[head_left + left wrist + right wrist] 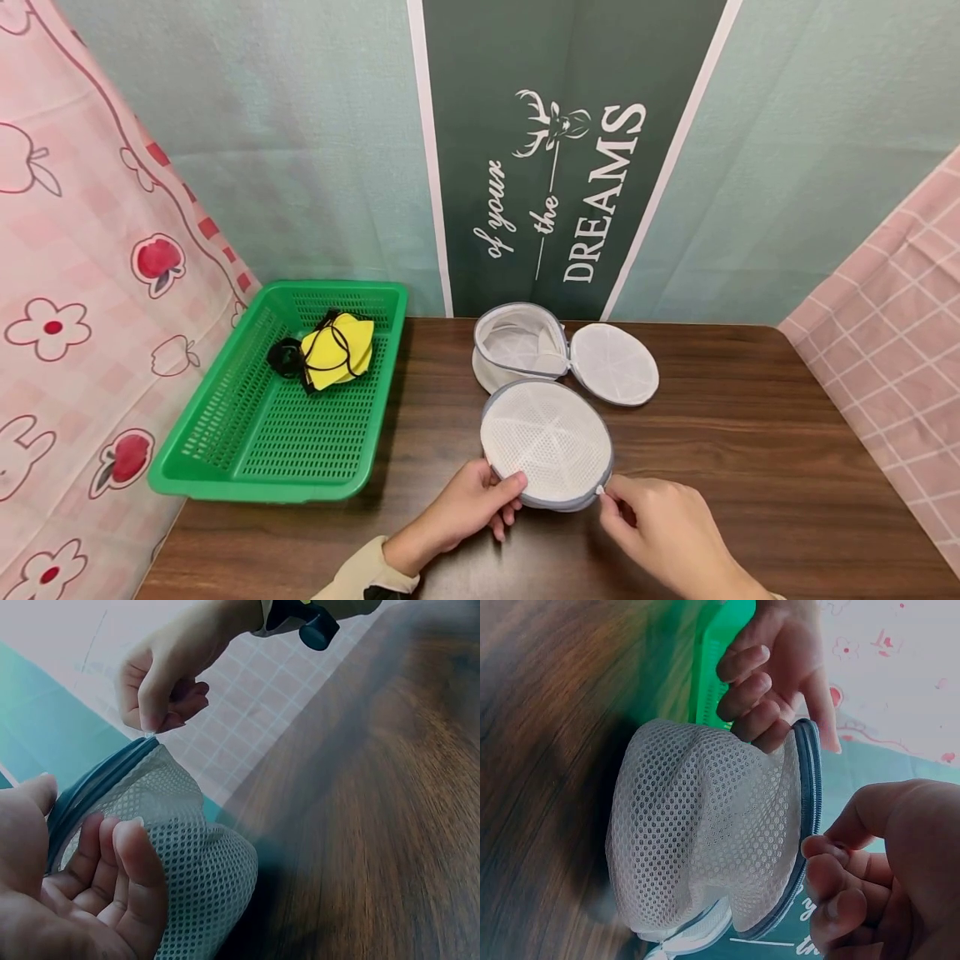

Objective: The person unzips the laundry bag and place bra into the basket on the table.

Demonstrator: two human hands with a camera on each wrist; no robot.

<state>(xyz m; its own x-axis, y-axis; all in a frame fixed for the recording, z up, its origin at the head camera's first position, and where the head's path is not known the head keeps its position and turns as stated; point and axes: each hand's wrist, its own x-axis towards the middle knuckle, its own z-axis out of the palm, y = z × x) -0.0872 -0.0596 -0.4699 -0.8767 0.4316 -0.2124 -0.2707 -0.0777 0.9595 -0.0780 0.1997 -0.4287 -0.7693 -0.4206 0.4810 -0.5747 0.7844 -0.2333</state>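
Brown wood-grain table [750,417], green basket [255,490] at left.
At centre, an open mesh bag [491,372] has its round lid [613,364] folded rightward; below it, lower centre, is the grey-rimmed mesh bag [551,442]. At lower right the right hand [667,525] pinches, thumb to forefinger; the left hand [476,504] grips the lower-left rim, thumb on top, fingers curled; left, a yellow bundle [356,339] lies in the basket; smallest, the white zip pull [600,490] in the right hand's pinch.

Head view bright and even; wrist views dimmer, hazy, the brown wood-grain tabletop [375,825] partly blurred, shadowed beside the round white mesh bag [206,877].
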